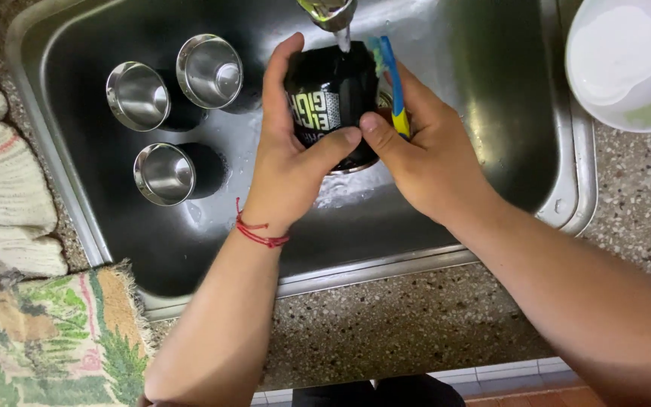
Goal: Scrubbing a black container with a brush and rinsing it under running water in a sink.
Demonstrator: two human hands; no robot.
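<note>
- The washing step looks to be in hand: the black round cup with white letters (331, 105) is held over the steel sink (446, 218), under the tap (329, 13).
- The left hand (288, 158) is wrapped tight around the cup's side.
- The right hand (423, 154) holds the cup's other side and pinches a blue and yellow brush (395, 87).
- Three shiny steel cups (171, 105) sit in the sink, left of the hands.
- Next, I think, the brush must go inside the cup.

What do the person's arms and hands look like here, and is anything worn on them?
Both forearms are bare, with no sleeves in view and no gloves. The left hand has a thin red string bracelet wound around the wrist, its strands crossing and a small loose end sticking out. The right hand and its wrist carry nothing. No rings or watch show on either side.
</note>
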